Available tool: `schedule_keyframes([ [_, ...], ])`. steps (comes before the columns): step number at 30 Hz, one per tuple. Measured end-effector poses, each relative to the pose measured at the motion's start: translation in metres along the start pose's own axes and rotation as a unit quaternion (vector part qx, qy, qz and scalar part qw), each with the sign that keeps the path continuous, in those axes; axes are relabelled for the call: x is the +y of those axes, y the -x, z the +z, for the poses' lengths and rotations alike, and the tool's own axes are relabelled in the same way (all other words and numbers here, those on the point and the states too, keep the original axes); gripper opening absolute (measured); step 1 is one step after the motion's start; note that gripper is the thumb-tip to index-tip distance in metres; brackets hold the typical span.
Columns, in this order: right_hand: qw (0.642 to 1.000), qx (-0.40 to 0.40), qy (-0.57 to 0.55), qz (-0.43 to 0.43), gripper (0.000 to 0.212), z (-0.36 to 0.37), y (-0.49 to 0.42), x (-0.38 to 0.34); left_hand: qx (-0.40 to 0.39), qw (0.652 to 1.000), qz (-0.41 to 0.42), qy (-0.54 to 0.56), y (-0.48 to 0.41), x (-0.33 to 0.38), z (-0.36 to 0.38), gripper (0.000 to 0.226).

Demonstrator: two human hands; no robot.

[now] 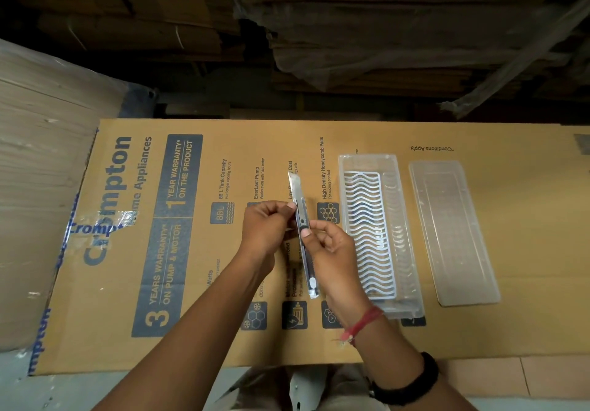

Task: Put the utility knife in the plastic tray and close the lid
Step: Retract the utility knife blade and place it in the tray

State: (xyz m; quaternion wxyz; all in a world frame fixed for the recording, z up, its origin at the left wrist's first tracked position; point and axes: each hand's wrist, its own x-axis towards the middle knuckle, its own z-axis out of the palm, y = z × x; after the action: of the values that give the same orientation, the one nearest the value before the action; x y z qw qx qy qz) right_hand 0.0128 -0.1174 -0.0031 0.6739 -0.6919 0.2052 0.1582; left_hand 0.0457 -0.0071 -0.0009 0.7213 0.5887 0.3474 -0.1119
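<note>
Above a flattened printed cardboard box (223, 283), both hands hold a slim metal utility knife (302, 235) with its blade extended away from the person. Left hand (265, 228) is closed, pinching the knife's body near the blade; right hand (332, 251) curls around the handle, thumb pressed on the dark slider. Right palm hides part of the handle. Just right of the hands lies a long clear plastic tray (405, 235) holding a white wavy grid insert (367, 235); its translucent flat lid (453, 235) rests separately beside it. Dim stacked cardboard behind is hard to make out.
</note>
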Motion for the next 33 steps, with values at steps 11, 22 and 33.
schedule_keyframes([
  [11, 0.999, -0.026, 0.016, -0.013, 0.036, -0.03, 0.021, -0.002, -0.003, 1.0, 0.028, -0.013, 0.001, 0.014, 0.02, 0.024],
  [22, 1.0, -0.003, -0.025, -0.019, 0.043, -0.063, 0.023, -0.008, -0.109, 0.986, 0.057, -0.116, 0.028, -0.007, 0.05, 0.029],
  [33, 1.0, 0.026, -0.008, -0.001, 0.036, -0.098, 0.021, -0.005, -0.098, 0.98, 0.046, -0.165, 0.039, -0.009, 0.083, 0.02],
])
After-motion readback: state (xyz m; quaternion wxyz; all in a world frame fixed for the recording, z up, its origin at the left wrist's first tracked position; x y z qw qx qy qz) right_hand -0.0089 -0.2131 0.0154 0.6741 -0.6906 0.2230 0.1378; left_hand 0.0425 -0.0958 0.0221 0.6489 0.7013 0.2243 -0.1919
